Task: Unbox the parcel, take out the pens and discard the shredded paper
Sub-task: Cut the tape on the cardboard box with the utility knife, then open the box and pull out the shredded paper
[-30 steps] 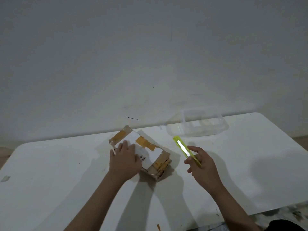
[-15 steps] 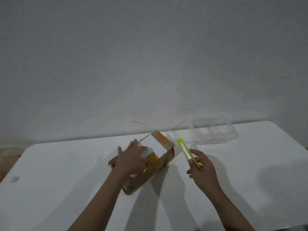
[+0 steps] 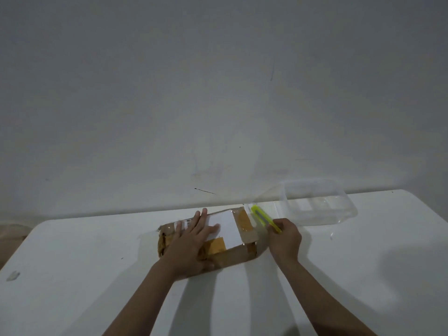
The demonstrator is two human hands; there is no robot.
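Note:
A brown cardboard parcel (image 3: 240,253) with a white label and yellow tape lies closed on the white table (image 3: 72,251), near its far edge. My left hand (image 3: 191,241) lies on its top with straight fingers spread over the label, thumb along the front side. My right hand (image 3: 284,238) is just right of the parcel and grips a yellow-green box cutter (image 3: 260,215), whose tip points away toward the parcel's far right corner. Pens and shredded paper are not visible.
A clear plastic container (image 3: 317,202) stands at the back right of the table, against the grey wall. A small scrap (image 3: 13,275) lies near the table's left edge. The table's near and left areas are bare white surface.
My left hand has turned the parcel from tilted on edge to lying flat, long side across. My right hand with the cutter moved closer to the parcel's right end.

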